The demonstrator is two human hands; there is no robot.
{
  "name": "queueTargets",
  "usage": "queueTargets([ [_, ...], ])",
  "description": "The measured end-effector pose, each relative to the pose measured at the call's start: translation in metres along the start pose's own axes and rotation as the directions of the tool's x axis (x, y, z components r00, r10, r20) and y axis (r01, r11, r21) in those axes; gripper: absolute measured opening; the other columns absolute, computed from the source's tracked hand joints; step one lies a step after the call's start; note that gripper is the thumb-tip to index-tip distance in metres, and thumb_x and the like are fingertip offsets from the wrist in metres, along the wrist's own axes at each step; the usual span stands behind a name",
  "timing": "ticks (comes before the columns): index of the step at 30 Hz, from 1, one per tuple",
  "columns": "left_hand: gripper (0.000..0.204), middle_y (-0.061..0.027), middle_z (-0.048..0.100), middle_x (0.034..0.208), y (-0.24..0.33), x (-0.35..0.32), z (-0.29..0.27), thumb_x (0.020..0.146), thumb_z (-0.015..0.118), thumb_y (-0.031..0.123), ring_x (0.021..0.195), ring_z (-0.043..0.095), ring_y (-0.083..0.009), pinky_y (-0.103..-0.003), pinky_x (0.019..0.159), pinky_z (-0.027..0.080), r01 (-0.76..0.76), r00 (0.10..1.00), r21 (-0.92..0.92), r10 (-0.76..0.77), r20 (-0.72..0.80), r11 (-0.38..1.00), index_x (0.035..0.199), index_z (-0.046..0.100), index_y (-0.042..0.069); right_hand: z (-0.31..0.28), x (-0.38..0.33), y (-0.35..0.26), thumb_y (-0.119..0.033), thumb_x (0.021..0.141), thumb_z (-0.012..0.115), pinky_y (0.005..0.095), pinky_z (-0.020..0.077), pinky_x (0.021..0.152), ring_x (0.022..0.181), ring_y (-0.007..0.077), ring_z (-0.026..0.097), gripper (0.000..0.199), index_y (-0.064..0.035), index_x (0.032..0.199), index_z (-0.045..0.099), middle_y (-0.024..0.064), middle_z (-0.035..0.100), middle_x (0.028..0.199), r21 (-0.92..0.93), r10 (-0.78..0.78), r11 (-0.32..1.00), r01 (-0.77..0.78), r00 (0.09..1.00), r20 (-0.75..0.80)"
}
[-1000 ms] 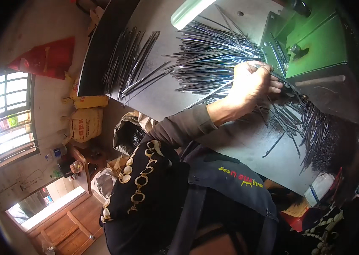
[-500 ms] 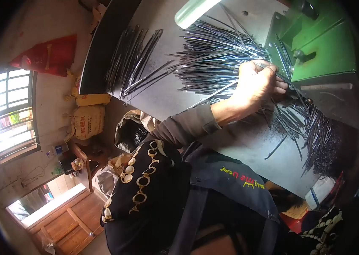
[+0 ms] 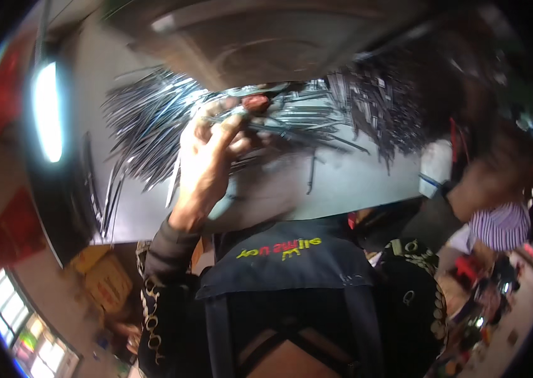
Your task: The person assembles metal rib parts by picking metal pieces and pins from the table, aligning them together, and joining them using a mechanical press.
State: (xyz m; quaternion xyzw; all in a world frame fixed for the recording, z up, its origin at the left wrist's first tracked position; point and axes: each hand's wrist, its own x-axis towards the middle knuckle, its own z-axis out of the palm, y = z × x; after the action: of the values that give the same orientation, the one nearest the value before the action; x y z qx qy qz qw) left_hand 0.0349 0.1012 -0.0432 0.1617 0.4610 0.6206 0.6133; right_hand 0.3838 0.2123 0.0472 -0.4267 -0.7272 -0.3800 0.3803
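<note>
My left hand (image 3: 206, 142) is raised at the front of the machine, its thumb and fingers closed in a pinch. A thin metal rod seems to lie between the fingertips, though blur hides its ends. Just past the fingertips is a small reddish piece (image 3: 255, 103) whose kind I cannot make out. Beneath and left of this hand spreads a pile of thin dark metal rods (image 3: 146, 126); more rods (image 3: 304, 110) lie to its right. My right hand (image 3: 493, 179) is off at the far right, beyond the table corner, dark and smeared, so its fingers cannot be read.
The machine body (image 3: 247, 44) overhangs the far side of the grey metal table (image 3: 354, 183). A dense heap of short dark pieces (image 3: 392, 107) sits at the right, by a white container (image 3: 435, 165). A bright lamp (image 3: 47, 113) stands at the left.
The view has swung round to the right. My left hand stays closed by the machine. My right forearm and hand now show at the far right; before, they were out of sight.
</note>
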Motion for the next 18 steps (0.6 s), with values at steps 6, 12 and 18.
queueTargets([
  [6, 0.012, 0.0002, 0.053, 0.074, -0.015, -0.013, -0.004, 0.085, 0.061, 0.015, 0.066, 0.05, -0.0078, -0.024, 0.064, 0.046, 0.102, 0.973, 0.343, -0.166, 0.161, 0.934, 0.083, 0.054, 0.005, 0.024, -0.024, -0.003, -0.009, 0.087, 0.057, 0.0232, 0.0477, 0.068, 0.075, 0.0132, 0.063, 0.017, 0.0025, 0.097, 0.063, 0.0078, 0.067, 0.086, 0.349, 0.52, 0.669, -0.656, 0.749, 0.41],
  [12, 0.011, -0.002, 0.055, 0.074, -0.018, -0.013, -0.008, 0.083, 0.063, 0.012, 0.067, 0.053, -0.0107, -0.025, 0.066, 0.045, 0.185, 0.961, 0.106, -0.202, 0.188, 0.977, 0.082, 0.055, 0.004, 0.028, -0.026, -0.007, -0.005, 0.079, 0.062, 0.0317, 0.0474, 0.061, 0.071, 0.0305, 0.062, 0.011, -0.0024, 0.089, 0.065, 0.0144, 0.063, 0.08, 0.358, 0.107, 0.813, -0.46, 0.721, 0.685],
  [18, 0.015, -0.0094, 0.061, 0.082, -0.018, -0.014, -0.006, 0.081, 0.065, 0.013, 0.078, 0.06, -0.0217, -0.036, 0.074, 0.048, 0.17, 0.969, -0.11, -0.146, 0.201, 0.979, 0.077, 0.054, 0.003, 0.012, -0.029, -0.02, -0.004, 0.078, 0.062, 0.0321, 0.0475, 0.06, 0.07, 0.0296, 0.062, 0.01, -0.0023, 0.088, 0.065, 0.0136, 0.063, 0.081, 0.455, -0.02, 0.755, -0.472, 0.678, 0.735],
])
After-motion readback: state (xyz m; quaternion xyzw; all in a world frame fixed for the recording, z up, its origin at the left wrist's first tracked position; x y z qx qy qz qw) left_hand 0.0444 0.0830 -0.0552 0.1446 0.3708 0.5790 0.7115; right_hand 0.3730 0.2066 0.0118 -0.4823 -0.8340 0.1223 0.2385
